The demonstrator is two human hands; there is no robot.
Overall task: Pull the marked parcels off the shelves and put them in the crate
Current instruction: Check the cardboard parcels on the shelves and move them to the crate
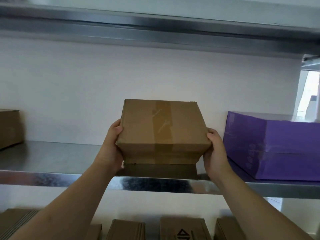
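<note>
pale wall (86, 87) behind | steel shelf (52, 158) spans mid-frame | purple box (277, 149) at right | taped brown parcel (162, 130) centre frame, near edge at shelf front, tape strip running away from camera | left hand (110, 149), right hand (214, 151) clasp its sides

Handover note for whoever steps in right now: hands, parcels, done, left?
Left hand and right hand each hold a side of the taped brown parcel, at the front edge of the metal shelf. Purple box sits to its right, another brown box far left. Crate not in view. Done: parcel in a two-hand grip. Left: pull it clear, put it in the crate, check the rest for marks.
</note>
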